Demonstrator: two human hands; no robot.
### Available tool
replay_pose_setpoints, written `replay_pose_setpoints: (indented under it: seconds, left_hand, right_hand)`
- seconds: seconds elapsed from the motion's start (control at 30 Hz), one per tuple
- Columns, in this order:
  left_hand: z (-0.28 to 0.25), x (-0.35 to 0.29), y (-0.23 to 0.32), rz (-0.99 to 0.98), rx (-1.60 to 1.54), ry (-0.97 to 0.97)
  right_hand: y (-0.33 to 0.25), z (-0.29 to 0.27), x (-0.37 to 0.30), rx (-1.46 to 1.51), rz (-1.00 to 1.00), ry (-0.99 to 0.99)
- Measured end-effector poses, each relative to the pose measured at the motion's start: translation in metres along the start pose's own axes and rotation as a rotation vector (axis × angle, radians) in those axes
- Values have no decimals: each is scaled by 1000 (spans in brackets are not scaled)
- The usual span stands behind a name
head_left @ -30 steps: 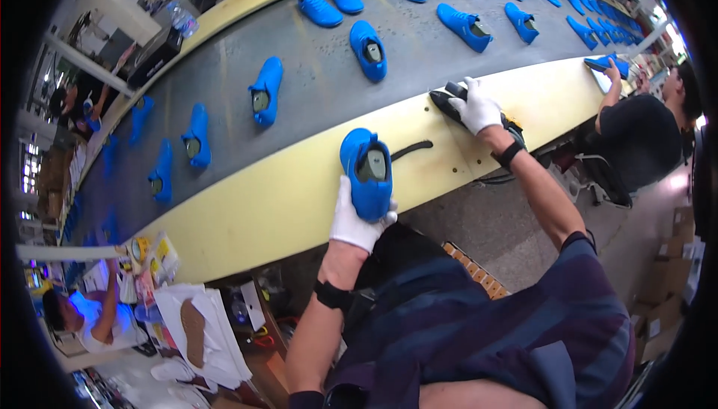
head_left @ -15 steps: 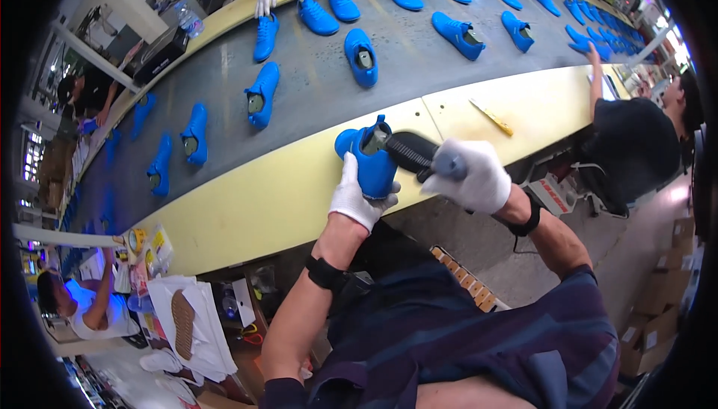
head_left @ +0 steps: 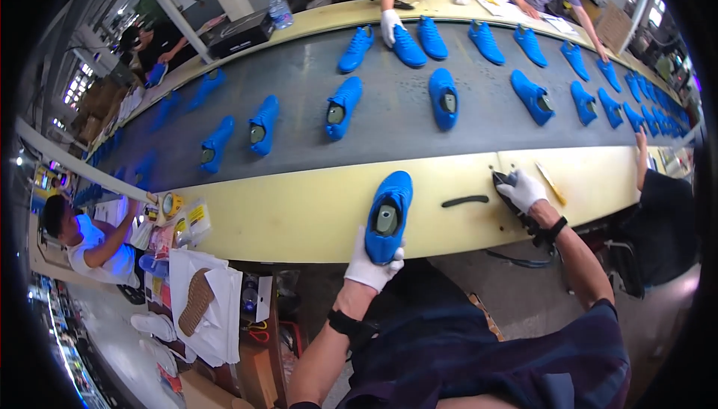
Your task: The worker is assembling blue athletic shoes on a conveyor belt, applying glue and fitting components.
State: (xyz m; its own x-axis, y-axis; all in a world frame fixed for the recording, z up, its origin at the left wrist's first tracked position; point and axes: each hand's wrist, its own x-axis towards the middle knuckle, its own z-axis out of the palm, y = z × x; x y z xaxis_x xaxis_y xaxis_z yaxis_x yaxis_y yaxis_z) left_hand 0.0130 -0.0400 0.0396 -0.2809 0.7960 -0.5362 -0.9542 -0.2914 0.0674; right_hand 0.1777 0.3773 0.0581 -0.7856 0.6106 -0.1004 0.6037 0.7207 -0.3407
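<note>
My left hand (head_left: pixel 374 267), in a white glove, is closed round the heel of a blue shoe (head_left: pixel 398 188) with lace-up front. Its toe points away from me, and a grey-green shoe last (head_left: pixel 387 219) fills its opening. To the right, my gloved right hand (head_left: pixel 526 190) rests at the cream table edge (head_left: pixel 299 218), fingers closed on a black tool (head_left: pixel 499 178) mostly covered by the hand; its kind I cannot make out. Between the two hands lies a curved black strip (head_left: pixel 465 201). Just right of my right hand is a yellow-handled cutter (head_left: pixel 551 183).
Rows of blue shoes (head_left: pixel 263 124) stand on the grey conveyor belt (head_left: pixel 299 154) beyond the table. Across it, a co-worker's gloved hand (head_left: pixel 390 27) touches a shoe. More people work at both sides. At lower left are a tape roll (head_left: pixel 173 205) and a brown sole (head_left: pixel 196 303) on white paper.
My right hand has drawn the black tool out of the shoe opening and gone right to the table. The shoe in my left hand has turned toe-away. The view has shifted.
</note>
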Motion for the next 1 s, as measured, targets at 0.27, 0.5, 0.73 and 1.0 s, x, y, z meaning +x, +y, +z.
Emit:
replay_pose_setpoints:
  seconds: [0.27,0.5,0.73,1.0]
  left_hand:
    - [-1,50,219,350,103,15]
    - [-44,133,405,535,-14,280]
    - [-59,168,403,559,0,406]
    - [16,232,353,889,1707,618]
  right_hand:
    - [-6,-1,7,-30,-69,224]
    - [-28,2,15,83,-126,233]
    - [-13,2,18,78,-118,243]
    - [-13,9,20,-8,-161,286]
